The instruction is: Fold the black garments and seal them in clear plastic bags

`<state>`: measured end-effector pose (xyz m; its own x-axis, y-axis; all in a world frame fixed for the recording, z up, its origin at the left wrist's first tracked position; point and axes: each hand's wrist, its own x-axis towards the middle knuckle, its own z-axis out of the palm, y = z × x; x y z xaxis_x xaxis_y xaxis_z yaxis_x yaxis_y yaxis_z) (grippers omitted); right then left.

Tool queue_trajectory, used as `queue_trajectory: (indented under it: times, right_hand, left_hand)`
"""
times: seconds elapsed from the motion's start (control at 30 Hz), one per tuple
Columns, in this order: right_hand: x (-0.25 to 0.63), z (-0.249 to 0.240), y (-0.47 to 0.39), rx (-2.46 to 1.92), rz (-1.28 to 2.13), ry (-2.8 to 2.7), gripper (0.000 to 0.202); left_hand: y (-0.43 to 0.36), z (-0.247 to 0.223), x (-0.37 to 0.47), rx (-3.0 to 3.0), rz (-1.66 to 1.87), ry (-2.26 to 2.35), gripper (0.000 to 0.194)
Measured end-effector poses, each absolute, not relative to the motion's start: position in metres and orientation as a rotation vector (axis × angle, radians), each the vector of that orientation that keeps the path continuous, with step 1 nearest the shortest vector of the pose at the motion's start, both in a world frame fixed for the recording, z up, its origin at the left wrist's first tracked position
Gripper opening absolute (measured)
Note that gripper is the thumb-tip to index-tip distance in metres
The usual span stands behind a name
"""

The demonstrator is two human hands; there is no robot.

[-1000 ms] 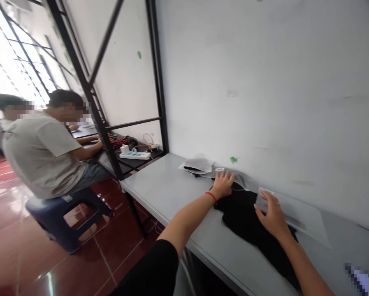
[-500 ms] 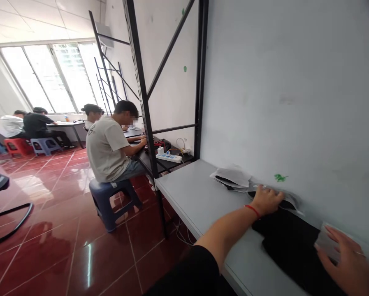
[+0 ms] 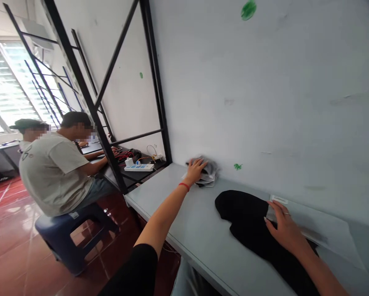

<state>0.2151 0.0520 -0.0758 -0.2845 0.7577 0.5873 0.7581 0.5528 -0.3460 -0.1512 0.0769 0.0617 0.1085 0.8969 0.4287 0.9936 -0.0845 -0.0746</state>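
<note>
My left hand [image 3: 195, 170], with a red band at the wrist, reaches out and rests on a pile of clear bags [image 3: 210, 174] with dark contents against the wall. Its fingers are spread over the top. On the right, my right hand [image 3: 281, 228] lies with fingers apart on black fabric pieces [image 3: 246, 203] and a small grey patch at their edge. A flat translucent bag [image 3: 329, 230] with a white label lies beside that hand, along the wall.
A black metal rack frame [image 3: 110, 164] stands at the table's left end. Beyond it, a person in a light T-shirt [image 3: 56, 168] sits on a blue stool [image 3: 79, 234] near a white power strip [image 3: 139, 167]. The grey table's front edge [image 3: 184, 246] runs diagonally.
The view has turned right. My left hand has moved from the bag near the black fabric onto the pile farther left. The black fabric and the flat bag at my right hand show more fully.
</note>
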Motion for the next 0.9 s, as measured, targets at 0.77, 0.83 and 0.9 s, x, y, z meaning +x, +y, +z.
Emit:
queue_trajectory:
  times: [0.77, 0.83, 0.9]
  right_hand:
    - [0.280, -0.044, 0.040, -2.027, 0.181, -1.917, 0.076]
    - [0.283, -0.041, 0.036, -2.072, 0.280, -1.897, 0.082]
    - [0.284, -0.036, 0.034, -2.102, 0.345, -1.886, 0.085]
  left_hand:
    - [0.044, -0.005, 0.054, -2.554, -0.703, -1.450, 0.062]
    - [0.048, -0.018, 0.063, -2.640, -0.627, -1.466, 0.061]
    - [0.052, -0.030, 0.064, -2.696, -0.543, -1.494, 0.059]
